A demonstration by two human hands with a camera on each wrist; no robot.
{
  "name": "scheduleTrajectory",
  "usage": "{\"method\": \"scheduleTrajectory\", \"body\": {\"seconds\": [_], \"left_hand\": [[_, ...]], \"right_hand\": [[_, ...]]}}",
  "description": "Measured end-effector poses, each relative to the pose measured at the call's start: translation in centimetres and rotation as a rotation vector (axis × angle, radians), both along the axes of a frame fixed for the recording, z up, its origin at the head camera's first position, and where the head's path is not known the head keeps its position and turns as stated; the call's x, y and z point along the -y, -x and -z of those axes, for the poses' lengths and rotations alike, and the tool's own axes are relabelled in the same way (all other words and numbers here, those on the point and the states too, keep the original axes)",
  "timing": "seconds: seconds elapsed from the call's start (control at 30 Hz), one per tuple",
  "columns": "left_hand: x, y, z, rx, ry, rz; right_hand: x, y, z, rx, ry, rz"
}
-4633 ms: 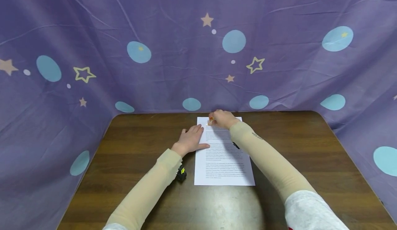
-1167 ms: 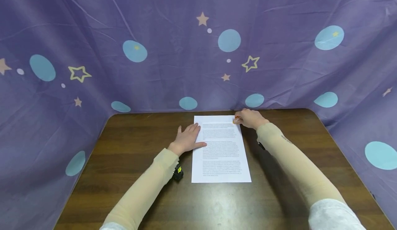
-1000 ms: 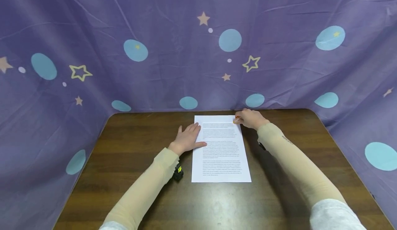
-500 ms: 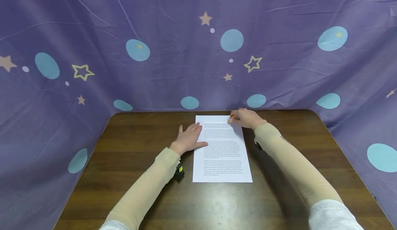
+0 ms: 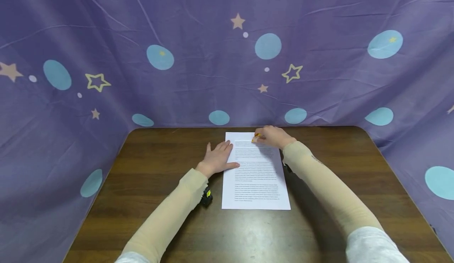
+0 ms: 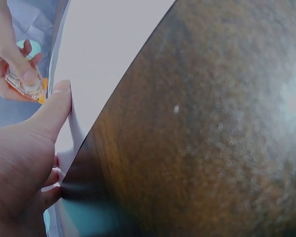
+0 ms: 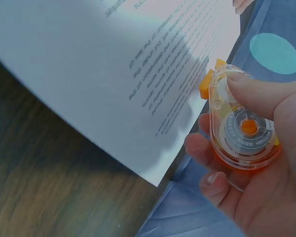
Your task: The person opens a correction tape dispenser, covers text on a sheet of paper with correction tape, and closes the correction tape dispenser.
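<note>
A printed sheet of paper (image 5: 253, 204) lies on the wooden table, its text running in several paragraphs. My left hand (image 5: 216, 158) rests with fingers spread on the sheet's left edge, the thumb reaching onto the page. Near the top of the page, my right hand (image 5: 273, 136) grips a correction tape dispenser (image 7: 244, 126) with a clear case and an orange hub. The right thumb lies over the clear case, the fingers behind it. Its orange tip (image 7: 207, 84) is right at the first text lines. In the left wrist view, the dispenser (image 6: 27, 84) shows beyond my left thumb.
The brown wooden table (image 5: 159, 152) stretches to both sides of the sheet. Behind it and at the sides hangs a purple curtain (image 5: 198, 86) with stars and blue ovals, close along the table's back edge.
Over 4.6 s my right hand has gone with the correction tape from near the top line's left end to its right end, then partway back left. My left hand has stayed in place.
</note>
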State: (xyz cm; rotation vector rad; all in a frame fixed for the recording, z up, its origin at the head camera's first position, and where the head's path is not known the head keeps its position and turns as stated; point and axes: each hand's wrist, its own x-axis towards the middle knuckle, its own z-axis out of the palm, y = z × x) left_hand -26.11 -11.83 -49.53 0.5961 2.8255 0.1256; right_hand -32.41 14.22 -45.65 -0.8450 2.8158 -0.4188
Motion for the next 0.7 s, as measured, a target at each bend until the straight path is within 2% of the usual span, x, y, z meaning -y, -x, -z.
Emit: {"method": "scheduleTrajectory", "body": {"seconds": [0.33, 0.7], "left_hand": [[0.0, -0.1, -0.1, -0.008, -0.005, 0.003], [0.0, -0.3, -0.5, -0.002, 0.008, -0.007]], "right_hand": [[1.0, 0.7, 0.4, 0.034, 0.01, -0.014], [1.5, 0.9, 0.5, 0.01, -0.024, -0.037]]}}
